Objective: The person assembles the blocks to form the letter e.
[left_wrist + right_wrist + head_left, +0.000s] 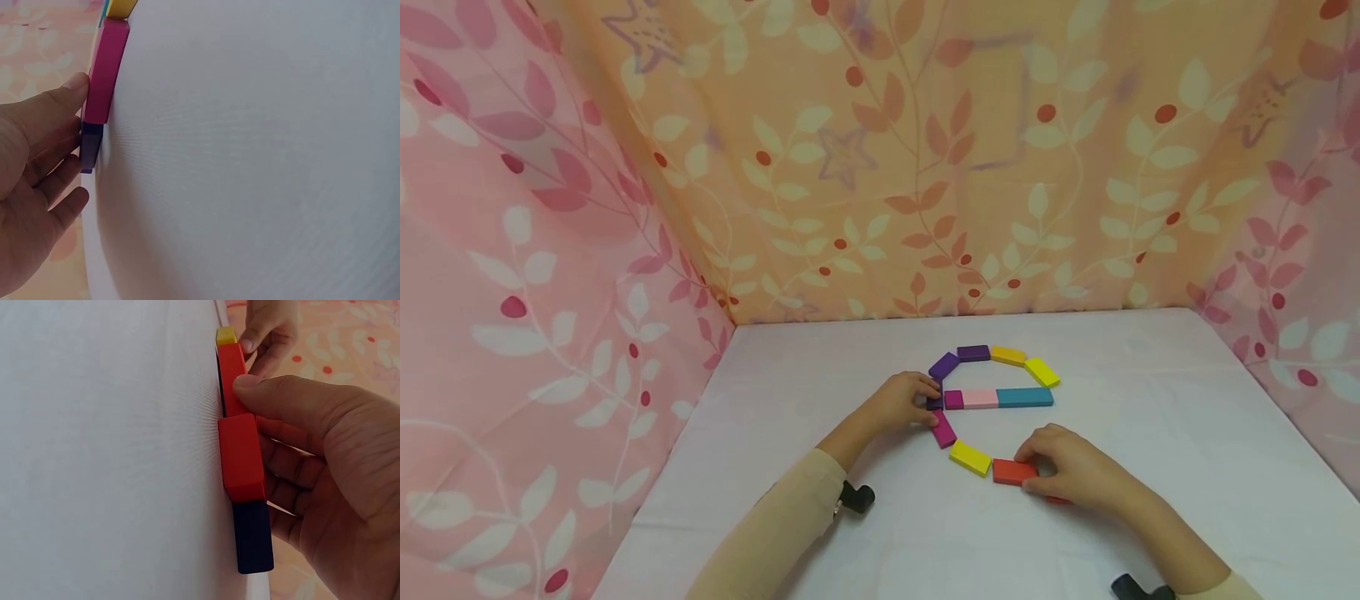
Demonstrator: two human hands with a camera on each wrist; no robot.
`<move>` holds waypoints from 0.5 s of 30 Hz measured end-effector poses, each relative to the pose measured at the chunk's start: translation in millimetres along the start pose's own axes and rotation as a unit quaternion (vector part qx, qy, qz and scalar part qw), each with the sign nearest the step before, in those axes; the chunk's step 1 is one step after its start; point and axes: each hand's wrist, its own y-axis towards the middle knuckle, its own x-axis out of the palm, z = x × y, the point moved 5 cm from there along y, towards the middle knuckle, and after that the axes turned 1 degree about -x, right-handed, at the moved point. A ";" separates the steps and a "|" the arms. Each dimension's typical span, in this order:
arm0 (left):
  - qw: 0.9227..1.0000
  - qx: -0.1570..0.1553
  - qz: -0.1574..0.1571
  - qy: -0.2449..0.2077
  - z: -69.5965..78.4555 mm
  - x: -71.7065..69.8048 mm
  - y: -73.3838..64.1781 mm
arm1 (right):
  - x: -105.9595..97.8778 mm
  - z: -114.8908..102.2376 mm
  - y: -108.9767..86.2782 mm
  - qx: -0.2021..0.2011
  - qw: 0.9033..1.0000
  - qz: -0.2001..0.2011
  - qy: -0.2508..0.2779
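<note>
Several coloured blocks form a curved, e-like outline on the white table. At its left side my left hand (901, 402) touches a dark purple block (935, 402), thumb against the magenta block (943, 429) below. The left wrist view shows that thumb on the magenta block (105, 72), the other fingers loosely extended beside the dark purple one (90, 147). On the lower curve my right hand (1075, 467) pinches a red block (1011, 472) between thumb and index finger. Another red block (242, 456) and a dark blue one (253, 537) lie beside its palm, mostly hidden in the head view.
A yellow block (970, 458) joins the magenta and red ones. Purple (973, 353) and yellow (1041, 372) blocks make the top arc. Across the middle runs a row with pink (981, 398) and blue (1025, 397) blocks. Leaf-patterned curtains (880, 167) enclose the white table (790, 358).
</note>
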 end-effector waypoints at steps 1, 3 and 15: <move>1.000 -0.001 0.001 -0.001 0.1 -0.5 -0.4 | 0.1 0.2 0.6 0.002 1.000 0.001 0.000; 1.000 -0.001 0.002 0.000 0.2 -1.1 -0.6 | 0.2 0.5 1.5 0.006 1.000 0.001 0.000; 1.000 0.005 0.015 -0.010 4.7 -2.0 -8.1 | 0.7 0.7 0.3 0.001 1.000 0.001 0.001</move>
